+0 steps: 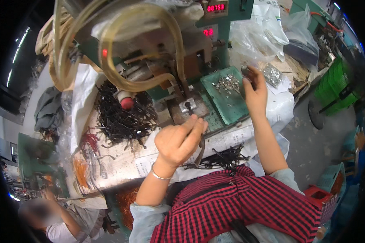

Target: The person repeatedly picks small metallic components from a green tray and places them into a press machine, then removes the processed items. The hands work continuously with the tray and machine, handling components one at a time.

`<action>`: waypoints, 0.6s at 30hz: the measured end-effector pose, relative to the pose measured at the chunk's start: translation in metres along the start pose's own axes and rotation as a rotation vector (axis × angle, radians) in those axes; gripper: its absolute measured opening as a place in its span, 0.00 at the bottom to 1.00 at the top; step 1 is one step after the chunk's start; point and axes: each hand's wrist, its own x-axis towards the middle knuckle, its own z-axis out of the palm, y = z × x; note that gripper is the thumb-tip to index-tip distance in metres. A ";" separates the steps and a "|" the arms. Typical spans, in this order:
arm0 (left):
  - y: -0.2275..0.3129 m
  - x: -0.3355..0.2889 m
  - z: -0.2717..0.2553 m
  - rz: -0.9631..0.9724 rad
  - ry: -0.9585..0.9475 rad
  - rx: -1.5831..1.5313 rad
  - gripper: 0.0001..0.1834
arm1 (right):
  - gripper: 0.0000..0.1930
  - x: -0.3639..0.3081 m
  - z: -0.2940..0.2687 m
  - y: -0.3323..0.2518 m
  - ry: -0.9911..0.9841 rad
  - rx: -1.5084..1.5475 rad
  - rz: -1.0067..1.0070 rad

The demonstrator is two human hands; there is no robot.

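Observation:
My left hand (176,141) is closed in a pinch at the front of the bench machine, just below its small metal die (187,105). A black cable (200,153) trails out beneath the pinched fingers; its front end is hidden by them. Over the right rim of a green tray (229,115) is my right hand (255,89), fingers curled toward the thumb. Something small and grey shows at its fingertips, too small to name. Loose silvery metal pieces (228,84) lie in the tray's far part.
Left of the die lies a big heap of black cables (119,115), beside a red knob (127,103). More black cables (229,157) lie at the bench's front edge. A looping yellowish hose (105,52) hangs over the machine. Beyond my right hand sits a bag of metal pieces (273,75).

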 end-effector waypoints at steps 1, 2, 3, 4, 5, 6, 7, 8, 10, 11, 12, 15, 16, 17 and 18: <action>-0.003 -0.001 0.003 0.027 0.024 -0.003 0.14 | 0.21 -0.003 -0.009 0.015 -0.012 -0.089 0.013; -0.001 -0.004 0.005 0.014 0.033 -0.005 0.15 | 0.20 -0.006 -0.018 0.026 -0.024 -0.178 0.026; -0.001 -0.006 0.005 0.015 0.028 0.005 0.15 | 0.12 -0.022 -0.019 0.011 -0.098 -0.285 0.088; -0.001 -0.006 0.004 0.015 0.023 0.015 0.16 | 0.11 -0.026 -0.022 0.014 -0.184 -0.423 0.006; 0.000 -0.006 0.005 0.015 0.017 0.027 0.16 | 0.09 -0.029 -0.025 0.018 -0.273 -0.558 -0.079; -0.001 -0.005 0.004 0.011 0.012 0.022 0.15 | 0.08 -0.033 -0.022 0.014 -0.270 -0.631 -0.104; -0.001 -0.007 0.003 -0.005 0.006 0.003 0.15 | 0.08 -0.036 -0.016 0.006 -0.269 -0.704 -0.131; 0.000 -0.009 0.004 -0.022 0.000 -0.013 0.16 | 0.07 -0.039 -0.012 0.001 -0.269 -0.775 -0.160; 0.004 -0.005 -0.007 -0.066 -0.062 -0.012 0.17 | 0.06 -0.039 -0.006 0.001 -0.242 -0.843 -0.210; 0.009 -0.007 -0.009 -0.120 -0.076 -0.030 0.17 | 0.05 -0.039 -0.002 0.003 -0.235 -0.866 -0.238; 0.016 -0.008 -0.013 -0.189 -0.086 -0.073 0.18 | 0.05 -0.040 0.001 0.005 -0.234 -0.881 -0.251; 0.039 -0.029 -0.056 -0.310 -0.126 -0.013 0.15 | 0.05 -0.048 0.001 -0.001 -0.158 -0.776 -0.087; 0.041 -0.034 -0.077 -0.306 -0.144 0.070 0.12 | 0.05 -0.053 -0.005 0.006 -0.099 -0.706 -0.030; 0.031 -0.034 -0.086 -0.360 0.021 0.181 0.11 | 0.06 -0.052 -0.005 0.012 -0.093 -0.644 -0.034; 0.024 -0.034 -0.097 -0.432 0.183 0.273 0.10 | 0.06 -0.052 -0.009 0.012 -0.089 -0.595 -0.033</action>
